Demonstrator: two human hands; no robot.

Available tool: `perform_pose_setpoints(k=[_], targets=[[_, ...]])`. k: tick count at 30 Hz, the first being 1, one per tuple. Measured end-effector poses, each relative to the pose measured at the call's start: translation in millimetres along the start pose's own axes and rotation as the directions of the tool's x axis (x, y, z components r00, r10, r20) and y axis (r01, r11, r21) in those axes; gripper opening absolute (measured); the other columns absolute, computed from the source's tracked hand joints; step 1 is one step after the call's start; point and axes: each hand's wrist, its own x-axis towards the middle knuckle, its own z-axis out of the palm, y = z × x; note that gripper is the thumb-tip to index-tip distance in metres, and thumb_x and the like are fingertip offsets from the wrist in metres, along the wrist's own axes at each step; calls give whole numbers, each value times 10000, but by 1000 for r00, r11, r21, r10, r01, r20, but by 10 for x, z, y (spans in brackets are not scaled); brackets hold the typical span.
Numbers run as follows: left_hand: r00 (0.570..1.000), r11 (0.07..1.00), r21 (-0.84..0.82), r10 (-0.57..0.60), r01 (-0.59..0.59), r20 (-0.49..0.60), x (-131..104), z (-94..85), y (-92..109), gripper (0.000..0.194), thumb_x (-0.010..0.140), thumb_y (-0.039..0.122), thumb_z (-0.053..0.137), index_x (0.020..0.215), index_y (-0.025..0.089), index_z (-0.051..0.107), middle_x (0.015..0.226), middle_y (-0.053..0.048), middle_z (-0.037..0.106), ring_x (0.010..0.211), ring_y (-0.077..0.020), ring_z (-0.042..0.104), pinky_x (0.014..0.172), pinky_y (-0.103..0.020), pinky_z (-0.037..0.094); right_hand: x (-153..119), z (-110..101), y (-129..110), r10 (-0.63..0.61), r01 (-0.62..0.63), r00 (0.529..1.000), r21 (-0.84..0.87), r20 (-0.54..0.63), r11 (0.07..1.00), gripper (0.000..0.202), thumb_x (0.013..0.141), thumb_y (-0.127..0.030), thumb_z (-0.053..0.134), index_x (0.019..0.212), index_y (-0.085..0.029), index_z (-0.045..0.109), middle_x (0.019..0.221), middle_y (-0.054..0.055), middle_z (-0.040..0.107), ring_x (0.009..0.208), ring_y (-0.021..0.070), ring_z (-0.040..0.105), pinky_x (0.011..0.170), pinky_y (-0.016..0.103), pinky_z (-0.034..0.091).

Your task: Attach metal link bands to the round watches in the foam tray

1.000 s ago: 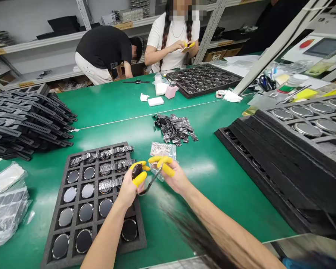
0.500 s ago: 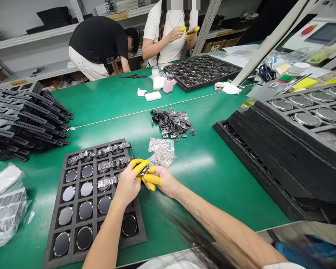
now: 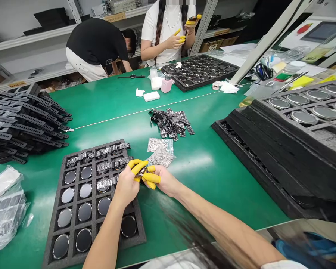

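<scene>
Green tabletop (image 3: pixel 196 201): glossy, spread beneath both forearms, with metal shelves (image 3: pixel 30 39) behind it.
Watch (image 3: pixel 141 171): mostly hidden by fingers, a shiny edge showing between the two hands, near the tray's right edge.
Left hand (image 3: pixel 128 184): closed on the watch from its left side, yellow covers on the fingers.
Right hand (image 3: pixel 164 181): yellow-covered fingertips bunched at the watch's right side; which part they pinch, I cannot tell.
Foam tray (image 3: pixel 141 231): partly under the left forearm, round watch faces in its compartments, metal bands (image 3: pixel 116 163) across the farther rows.
Small clear bags (image 3: pixel 160 155): just beyond the fingers, filled with thin pieces.
Loose metal straps (image 3: pixel 172 124): heaped beyond the bags.
Dark straps (image 3: pixel 22 123): stacked at far left.
Co-worker in white (image 3: pixel 168 35): across the table, holding a dark piece.
</scene>
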Motion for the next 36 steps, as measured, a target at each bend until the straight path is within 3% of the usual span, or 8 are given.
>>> perform_pose_setpoints(k=[5, 11, 18, 25, 31, 36], targets=[[998, 1000, 0, -16, 16, -63, -7, 5, -19, 653, 856, -44, 432, 1395, 256, 649, 1351, -87, 661, 1253, -210, 656, 1066, -339, 563, 4, 13, -42, -14, 19, 999, 93, -52, 996, 432, 783, -534, 895, 746, -167, 670, 531, -41, 556, 502, 114, 471, 560, 269, 361], [1000, 1000, 22, -4, 3, 6, -2, 10, 10, 707, 821, -62, 400, 1394, 264, 655, 1337, -77, 652, 1212, -197, 667, 1038, -317, 570, 4, -3, -12, 3, -3, 1000, 39, 3, 999, 413, 818, -482, 877, 703, -171, 632, 557, -16, 607, 512, 113, 481, 552, 267, 342], [1000, 1000, 8, -7, 8, -19, -13, 47, -2, 697, 861, -59, 386, 1427, 271, 622, 1351, -87, 610, 1213, -197, 646, 1034, -324, 561, 9, 16, -1, 2, -2, 1000, 113, -3, 994, 469, 807, -560, 880, 730, -178, 620, 550, -46, 531, 522, 112, 466, 571, 269, 355], [997, 997, -64, 43, -38, 64, -5, -21, 79, 460, 1055, 198, 452, 1507, 237, 529, 1382, -143, 494, 1312, -265, 552, 1130, -463, 503, 13, 63, 55, -27, 50, 987, 140, -156, 989, 518, 796, -615, 878, 725, -177, 610, 567, -30, 567, 531, 108, 454, 560, 263, 317], [1000, 991, -136, 14, -12, 15, 20, 10, 103, 267, 1057, 257, 492, 1282, 219, 631, 1228, -107, 540, 1156, -240, 577, 1020, -419, 530, -14, 118, 14, -30, 40, 990, 75, -135, 996, 485, 803, -552, 883, 689, -184, 587, 601, -26, 583, 524, 103, 444, 541, 269, 310], [999, 978, -207, 30, -25, 20, 23, 10, 97, 287, 1081, 309, 476, 1318, 225, 616, 1240, -102, 541, 1175, -235, 563, 1044, -410, 499, -15, 134, 15, -22, 37, 989, 105, -149, 994, 465, 781, -557, 895, 748, -176, 631, 635, -23, 595, 523, 102, 440, 539, 266, 323]])
